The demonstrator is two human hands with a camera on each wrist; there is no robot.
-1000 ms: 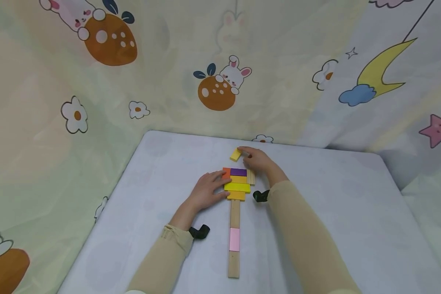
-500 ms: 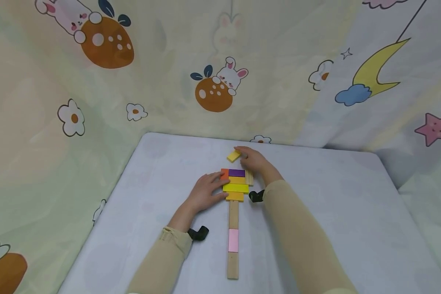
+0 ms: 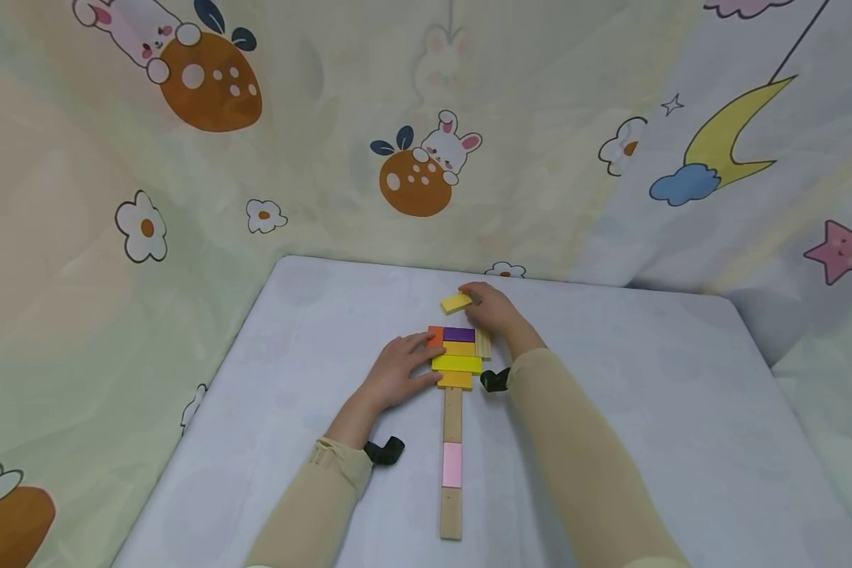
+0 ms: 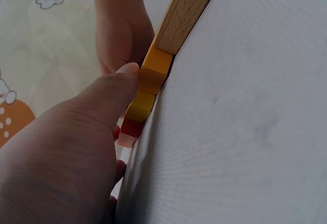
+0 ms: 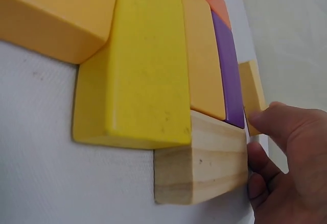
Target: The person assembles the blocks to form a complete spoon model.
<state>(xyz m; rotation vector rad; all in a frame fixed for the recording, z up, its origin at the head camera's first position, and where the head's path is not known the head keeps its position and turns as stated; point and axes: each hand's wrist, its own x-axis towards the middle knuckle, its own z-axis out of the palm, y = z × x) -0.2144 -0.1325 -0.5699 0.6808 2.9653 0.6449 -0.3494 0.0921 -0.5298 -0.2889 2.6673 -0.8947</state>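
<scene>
My right hand (image 3: 495, 308) pinches a small yellow block (image 3: 455, 303) by its right end, beyond the top of a flat block figure. In the right wrist view, thumb and fingers meet at that block's near end. My left hand (image 3: 392, 374) rests against the figure's left side with fingers extended, touching an orange-red block (image 3: 435, 336) and a lower orange-yellow block (image 3: 455, 380). Between them lie a purple block (image 3: 459, 334), another orange-yellow block (image 3: 460, 348) and a bright yellow block (image 3: 457, 364). A plain wooden block (image 5: 204, 168) stands at the right side, partly hidden by the right hand.
Below the wider blocks runs a straight column: a wooden block (image 3: 453, 414), a pink block (image 3: 452, 465) and another wooden block (image 3: 450, 513). All lie on a white table (image 3: 610, 442). A patterned cloth (image 3: 312, 118) hangs behind the table's far edge.
The yellow block in my right hand has turned from a steep slant to nearly crosswise. My left hand keeps its place on the figure, and the laid blocks have not moved.
</scene>
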